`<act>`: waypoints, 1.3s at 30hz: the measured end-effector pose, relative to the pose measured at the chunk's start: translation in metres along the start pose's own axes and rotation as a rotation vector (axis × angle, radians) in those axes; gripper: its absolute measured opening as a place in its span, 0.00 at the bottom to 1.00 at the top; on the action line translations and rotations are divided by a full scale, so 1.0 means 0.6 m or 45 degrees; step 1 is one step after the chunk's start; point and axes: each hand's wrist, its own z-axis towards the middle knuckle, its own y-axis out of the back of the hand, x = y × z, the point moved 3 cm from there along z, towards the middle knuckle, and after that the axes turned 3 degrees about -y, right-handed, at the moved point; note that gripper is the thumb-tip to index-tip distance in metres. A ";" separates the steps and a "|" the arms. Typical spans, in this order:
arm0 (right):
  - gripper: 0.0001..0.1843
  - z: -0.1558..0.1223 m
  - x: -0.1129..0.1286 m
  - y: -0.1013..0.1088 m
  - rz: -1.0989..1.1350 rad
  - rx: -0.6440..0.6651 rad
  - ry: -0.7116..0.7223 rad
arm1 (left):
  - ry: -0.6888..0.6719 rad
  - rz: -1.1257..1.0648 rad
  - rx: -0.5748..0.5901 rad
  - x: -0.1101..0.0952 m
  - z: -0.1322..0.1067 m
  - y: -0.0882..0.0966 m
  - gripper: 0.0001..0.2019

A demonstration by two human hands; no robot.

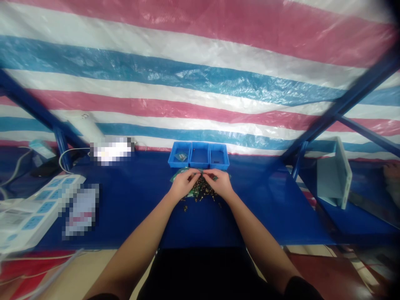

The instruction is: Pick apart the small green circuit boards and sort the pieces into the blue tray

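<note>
Both my hands rest on a pile of small dark and brass-coloured parts (203, 192) on the blue table (131, 208). My left hand (183, 184) has its fingers curled and pinched at the pile's top. My right hand (220, 181) is also curled, its fingertips meeting those of the left over a small item too tiny to name. A green bag or sheet (175, 176) lies under the pile. Just behind the hands stands a blue tray (199, 155) with three compartments; the left one holds a small greenish piece.
A white power strip (34, 208) lies at the left with cables and blurred packets. A pale blue box (336, 173) stands at the right near blue frame bars. Another person's hand (393, 171) shows at the far right edge. A striped tarp hangs behind.
</note>
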 end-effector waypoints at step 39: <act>0.09 0.009 0.002 0.048 -0.257 0.577 0.116 | 0.067 0.070 0.020 -0.001 -0.001 0.005 0.13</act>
